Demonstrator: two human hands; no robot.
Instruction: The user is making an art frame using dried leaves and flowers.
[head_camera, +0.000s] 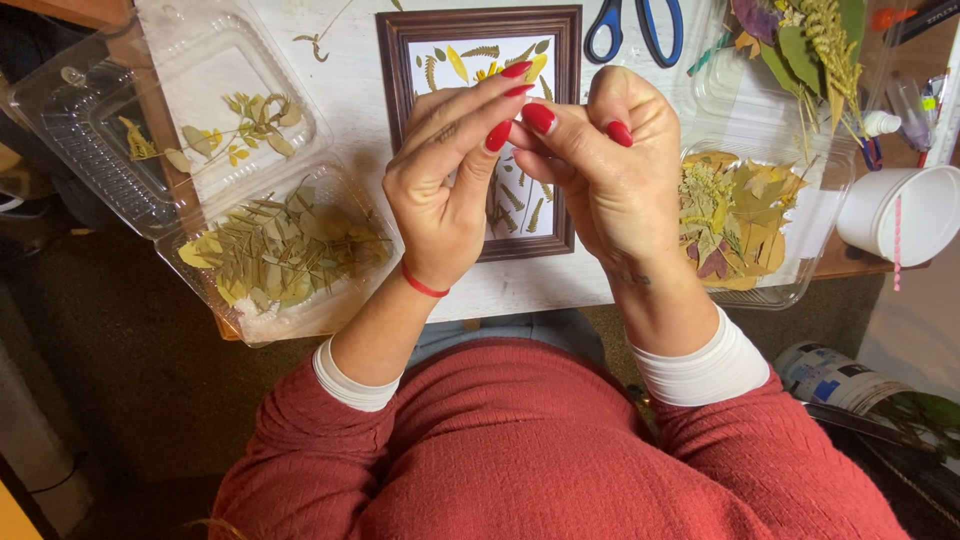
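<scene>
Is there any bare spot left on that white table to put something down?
Some. Bare white tabletop shows between the clear tray of pressed leaves and the brown picture frame, and along the near edge under the left hand and right hand. The right side is crowded: leaf tray, scissors, white cup.

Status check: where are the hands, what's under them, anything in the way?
Left hand and right hand raised together, fingertips pinched; anything held too small to tell. Brown picture frame with pressed leaves below. Scissors beyond frame, apart.
</scene>
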